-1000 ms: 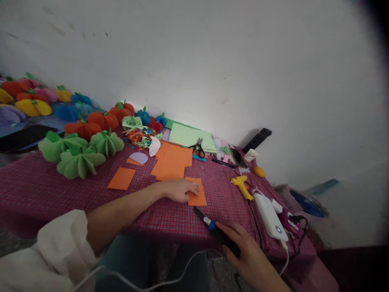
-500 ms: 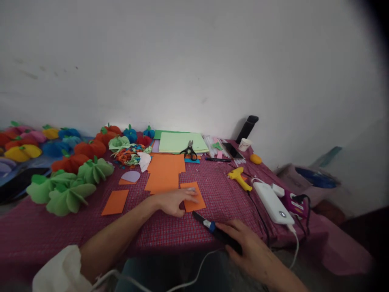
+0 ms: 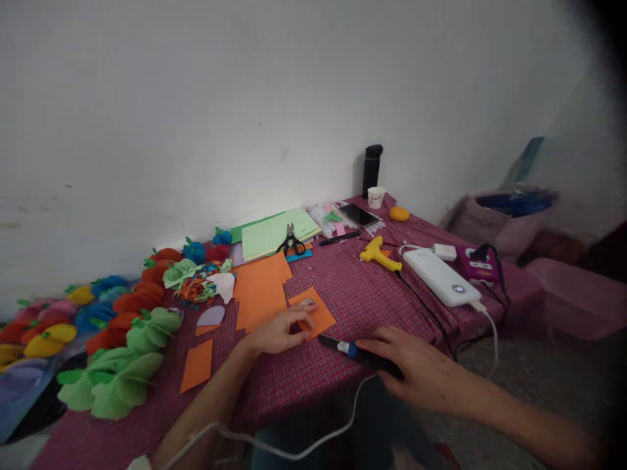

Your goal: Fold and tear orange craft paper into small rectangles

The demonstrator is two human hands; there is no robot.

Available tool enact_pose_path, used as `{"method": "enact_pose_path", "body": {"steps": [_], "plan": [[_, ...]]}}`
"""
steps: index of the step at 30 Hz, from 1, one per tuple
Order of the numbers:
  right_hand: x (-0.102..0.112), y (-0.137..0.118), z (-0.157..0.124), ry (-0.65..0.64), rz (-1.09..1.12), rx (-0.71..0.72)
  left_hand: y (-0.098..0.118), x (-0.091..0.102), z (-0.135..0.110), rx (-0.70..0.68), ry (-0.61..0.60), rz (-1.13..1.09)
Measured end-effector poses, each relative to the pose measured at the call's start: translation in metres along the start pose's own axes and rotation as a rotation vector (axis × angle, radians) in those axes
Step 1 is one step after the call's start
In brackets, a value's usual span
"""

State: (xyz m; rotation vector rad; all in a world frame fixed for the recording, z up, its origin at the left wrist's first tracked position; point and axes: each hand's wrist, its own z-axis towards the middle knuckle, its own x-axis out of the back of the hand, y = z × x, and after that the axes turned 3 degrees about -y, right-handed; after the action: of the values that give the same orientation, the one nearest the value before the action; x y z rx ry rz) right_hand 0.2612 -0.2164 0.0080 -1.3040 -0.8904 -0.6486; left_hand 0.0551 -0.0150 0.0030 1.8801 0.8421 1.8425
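My left hand (image 3: 281, 329) rests on the left side of a small orange paper piece (image 3: 319, 314), its fingers spread and its thumb apart from them. In my right hand (image 3: 399, 359) is a knife (image 3: 350, 349) with a dark blade, a blue-and-white collar and a black handle. The blade tip lies at the near edge of that orange piece. Larger orange sheets (image 3: 262, 290) lie just beyond my left hand. Another orange rectangle (image 3: 196, 365) and a pale purple cut-out (image 3: 210, 316) are to its left.
Black scissors (image 3: 290, 241) lie by pale green sheets (image 3: 267, 235). Paper pumpkins (image 3: 140, 297) crowd the left. To the right are a yellow glue gun (image 3: 379, 254), a white power bank (image 3: 438, 277) and a purple power strip (image 3: 477, 264). A white cable (image 3: 294, 454) crosses in front of me.
The view has turned to the right, and the table appears tilted. My left hand stays on the orange piece, and my right hand still holds the knife at its near edge.
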Motion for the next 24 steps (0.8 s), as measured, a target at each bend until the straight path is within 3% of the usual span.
{"method": "enact_pose_path", "body": {"steps": [9,19,24], "plan": [[0.004,-0.01,-0.002,0.014,-0.013,0.034,0.001,-0.001,0.002,0.074,0.037,-0.213],[-0.013,-0.014,0.021,0.09,-0.165,0.021,0.004,-0.002,-0.001,0.096,0.077,-0.208],[-0.018,-0.007,0.019,0.132,-0.205,-0.025,-0.001,-0.003,0.001,0.097,0.216,-0.141]]}}
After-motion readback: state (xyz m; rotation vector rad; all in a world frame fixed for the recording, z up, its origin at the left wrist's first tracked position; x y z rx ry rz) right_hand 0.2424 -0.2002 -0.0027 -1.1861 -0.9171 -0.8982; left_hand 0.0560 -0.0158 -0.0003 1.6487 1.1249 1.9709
